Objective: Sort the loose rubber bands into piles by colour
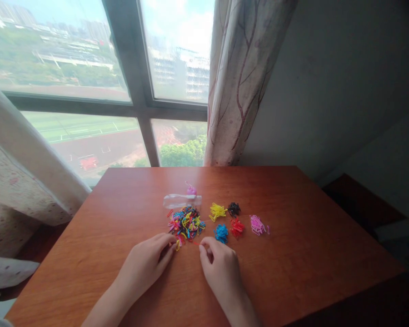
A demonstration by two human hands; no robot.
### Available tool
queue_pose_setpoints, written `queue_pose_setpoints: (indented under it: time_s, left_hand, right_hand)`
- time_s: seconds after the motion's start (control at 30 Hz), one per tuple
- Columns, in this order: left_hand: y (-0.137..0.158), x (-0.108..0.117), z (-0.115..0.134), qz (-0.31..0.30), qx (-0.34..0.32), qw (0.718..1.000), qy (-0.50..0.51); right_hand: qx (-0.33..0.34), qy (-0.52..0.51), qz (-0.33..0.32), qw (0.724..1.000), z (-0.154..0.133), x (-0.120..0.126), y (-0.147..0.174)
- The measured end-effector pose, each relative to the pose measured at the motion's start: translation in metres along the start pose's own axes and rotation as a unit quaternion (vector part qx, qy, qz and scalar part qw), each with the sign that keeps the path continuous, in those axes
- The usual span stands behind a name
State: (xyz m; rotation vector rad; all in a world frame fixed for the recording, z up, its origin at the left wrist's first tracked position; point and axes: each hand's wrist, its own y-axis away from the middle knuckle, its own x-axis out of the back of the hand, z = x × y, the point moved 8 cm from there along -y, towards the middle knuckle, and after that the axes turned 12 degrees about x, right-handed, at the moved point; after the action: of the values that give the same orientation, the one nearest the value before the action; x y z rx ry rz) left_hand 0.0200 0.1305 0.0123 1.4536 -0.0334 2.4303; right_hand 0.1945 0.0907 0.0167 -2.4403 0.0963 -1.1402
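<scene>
A mixed pile of small coloured rubber bands (186, 221) lies on the wooden table in front of my hands. My left hand (153, 254) is at the pile's near left edge, thumb and fingers drawn together. Right at its fingertips is a yellow rubber band (177, 245); whether it is pinched or only touched is unclear. My right hand (221, 259) pinches the end of a red rubber band (195, 243), which stretches towards the pile. Just beyond that hand sits a heap of blue rubber bands (221, 233).
Separate heaps of yellow (217, 212), black (233, 209), red (236, 228) and pink rubber bands (257, 225) lie to the right. Behind the mixed pile are a clear plastic container (180, 200) and a pink item (191, 190). A window and curtain (238, 81) border the table's far edge.
</scene>
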Motion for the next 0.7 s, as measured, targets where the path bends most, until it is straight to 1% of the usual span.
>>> queue_pose_setpoints:
  time_s: [0.13,0.23,0.33,0.4,0.5,0.7]
  left_hand:
    - [0.001,0.002,-0.001,0.003,0.0,1.0,-0.01]
    - [0.001,0.003,-0.002,0.005,0.003,1.0,-0.013]
    - [0.001,0.004,-0.004,0.006,0.008,1.0,-0.014]
    - [0.001,0.004,-0.006,0.006,0.013,1.0,-0.015]
    - [0.001,0.004,-0.006,0.01,0.013,1.0,-0.011]
    - [0.002,0.008,-0.002,0.019,0.013,1.0,0.001]
  right_hand:
    - [-0.022,0.01,0.058,0.998,0.023,0.034,0.003]
    - [-0.041,0.051,0.09,0.994,0.046,0.059,0.004]
    - [-0.06,0.094,0.11,0.988,0.067,0.075,0.006]
    - [-0.075,0.11,0.115,0.984,0.078,0.08,0.008]
    - [-0.089,0.123,0.107,0.983,0.087,0.08,0.01]
    - [-0.095,0.123,0.095,0.983,0.086,0.076,0.012]
